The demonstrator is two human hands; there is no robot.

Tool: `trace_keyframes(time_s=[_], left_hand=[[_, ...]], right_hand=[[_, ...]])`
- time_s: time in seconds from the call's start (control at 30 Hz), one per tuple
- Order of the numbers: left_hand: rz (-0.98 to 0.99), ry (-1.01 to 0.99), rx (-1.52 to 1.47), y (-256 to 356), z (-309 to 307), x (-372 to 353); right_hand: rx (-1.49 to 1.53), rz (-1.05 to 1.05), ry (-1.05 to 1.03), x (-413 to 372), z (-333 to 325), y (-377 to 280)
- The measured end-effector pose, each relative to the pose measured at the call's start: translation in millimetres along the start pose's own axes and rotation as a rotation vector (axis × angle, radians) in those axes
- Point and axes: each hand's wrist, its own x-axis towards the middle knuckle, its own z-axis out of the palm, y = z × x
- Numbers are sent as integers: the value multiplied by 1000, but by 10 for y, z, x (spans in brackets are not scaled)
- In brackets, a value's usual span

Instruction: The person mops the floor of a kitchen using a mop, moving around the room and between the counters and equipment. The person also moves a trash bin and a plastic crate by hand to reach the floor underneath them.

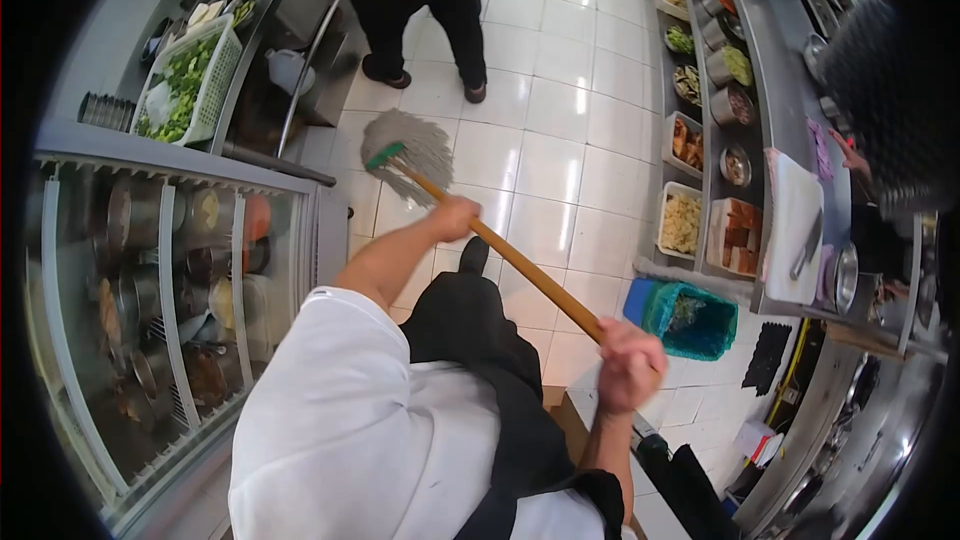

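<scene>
A mop with a wooden handle (535, 275) runs diagonally across the middle of the view. Its grey string head (415, 140), joined by a green clamp (384, 155), lies spread on the tiled floor at upper left. My left hand (456, 218) is wrapped round the lower handle, nearer the mop head. Higher up the handle, close to its end, my right hand (630, 367) is closed in a fist. My dark shoe (475, 256) stands on the tiles just below my left hand.
Another person (415, 20) stands beyond the mop head. A glass-door fridge (180, 290) is at left, with a crate of greens (190, 80) above. Food shelves (705, 120) line the right side, where a lined bin (700, 320) stands. Someone's hand (850, 153) shows at far right.
</scene>
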Motion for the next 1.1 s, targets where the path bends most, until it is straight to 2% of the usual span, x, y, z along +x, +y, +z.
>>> trace_keyframes(time_s=[0.1, 0.13, 0.2, 0.23, 0.27, 0.43, 0.6, 0.7, 0.83, 0.93, 1.1], left_hand=[[-109, 228, 17, -764, -234, -182], [-115, 316, 10, -891, -332, -267], [-175, 287, 14, -1009, -427, -326], [-222, 245, 25, -1045, -436, -353], [-132, 273, 14, -1093, -336, -319], [-164, 249, -92, -257, -402, 102], [-172, 266, -269, 683, -388, 389], [-227, 180, -323, 1131, -279, 427], [-293, 248, -377, 1412, 15, 247], [-406, 361, -424, 1483, 292, -25], [-599, 525, -402, 1523, 725, -516]], right_hand=[[-74, 113, -287, 361, 381, 430], [-75, 122, -303, 455, 483, 504], [-133, 173, -479, 626, 621, 602], [-135, 181, -494, 702, 615, 585], [-119, 166, -485, 810, 576, 526], [-111, 106, -390, 1337, 304, -38], [-56, -24, -468, 1801, 11, -677], [20, 23, -459, 2017, -238, -885], [95, 81, -521, 2211, -550, -797], [138, 149, -665, 2248, -563, -654], [235, 247, -772, 2167, -439, -293]])
